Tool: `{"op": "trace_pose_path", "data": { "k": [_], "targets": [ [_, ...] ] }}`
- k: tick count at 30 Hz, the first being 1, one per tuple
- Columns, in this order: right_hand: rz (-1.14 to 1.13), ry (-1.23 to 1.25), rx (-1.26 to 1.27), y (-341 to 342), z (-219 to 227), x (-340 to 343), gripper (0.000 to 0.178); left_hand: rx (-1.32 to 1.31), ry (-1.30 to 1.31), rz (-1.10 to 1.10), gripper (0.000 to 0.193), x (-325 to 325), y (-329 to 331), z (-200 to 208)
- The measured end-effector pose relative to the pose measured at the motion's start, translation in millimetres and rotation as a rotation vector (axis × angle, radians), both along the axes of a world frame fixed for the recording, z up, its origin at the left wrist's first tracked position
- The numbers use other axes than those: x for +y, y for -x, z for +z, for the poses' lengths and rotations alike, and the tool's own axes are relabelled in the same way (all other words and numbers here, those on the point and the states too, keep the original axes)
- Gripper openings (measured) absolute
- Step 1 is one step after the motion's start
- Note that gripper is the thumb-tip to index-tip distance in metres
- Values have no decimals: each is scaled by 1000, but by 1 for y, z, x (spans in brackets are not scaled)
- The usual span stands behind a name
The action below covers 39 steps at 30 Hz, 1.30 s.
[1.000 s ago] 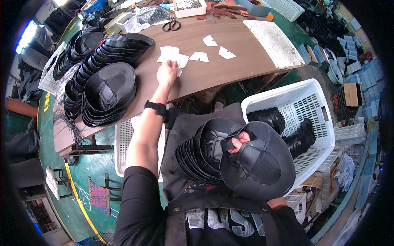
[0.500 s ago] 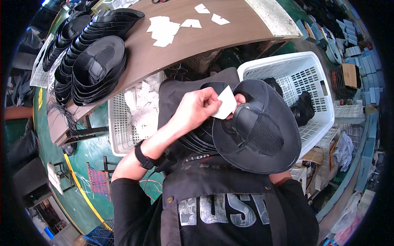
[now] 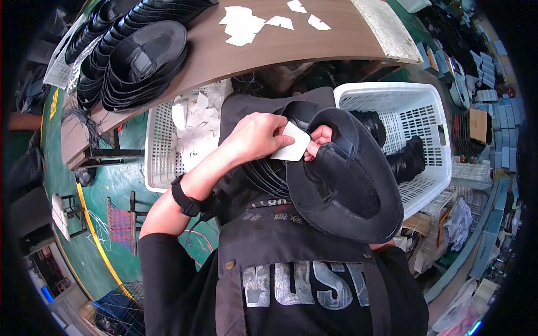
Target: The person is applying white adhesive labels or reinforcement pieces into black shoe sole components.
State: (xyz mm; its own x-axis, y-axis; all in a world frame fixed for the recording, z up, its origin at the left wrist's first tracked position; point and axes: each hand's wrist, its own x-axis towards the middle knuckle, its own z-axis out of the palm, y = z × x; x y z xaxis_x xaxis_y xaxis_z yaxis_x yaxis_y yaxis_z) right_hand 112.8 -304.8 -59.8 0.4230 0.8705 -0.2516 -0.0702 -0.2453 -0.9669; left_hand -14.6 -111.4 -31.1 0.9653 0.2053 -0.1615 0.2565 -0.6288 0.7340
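Observation:
A white card piece [image 3: 292,144] with rounded corners is pinched in my left hand [image 3: 259,134], between thumb and fingers. A black shoe upper [image 3: 358,168] with a perforated panel hangs tilted over my lap on the right. Its near rim hides most of my right hand [image 3: 319,141]. Only some curled fingertips of that hand show, gripping the upper's edge close to the card piece. Behind and left of it, more nested black uppers [image 3: 263,176] lie on my lap. My left wrist has a black watch.
A white basket [image 3: 162,151] of white scraps stands left of my lap. Another white basket [image 3: 440,151] on the right holds black uppers. Ahead, the brown table [image 3: 291,47] bears white card pieces [image 3: 242,25] and stacked black uppers [image 3: 145,61]. Grey boxes stand at far right.
The card piece has turned and dropped slightly, with my left hand closer over it. The shoe upper has tilted, and more of my right fingers show. The whole view has shifted a little.

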Motion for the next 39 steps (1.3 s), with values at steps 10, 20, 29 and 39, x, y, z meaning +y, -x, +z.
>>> {"op": "trace_pose_path", "data": {
  "k": [10,20,29,39],
  "targets": [
    [115,43,-87,9,0,6,18,108,407,-129,30,3,4,-16],
    [363,150,57,2,-31,4,28,254,502,-107,26,10,6,-14],
    [339,297,84,12,-20,7,28,401,386,-156,35,10,1,-16],
    [193,272,40,17,-17,8,28,77,-139,-23,33,-17,10,-28]
  ]
}}
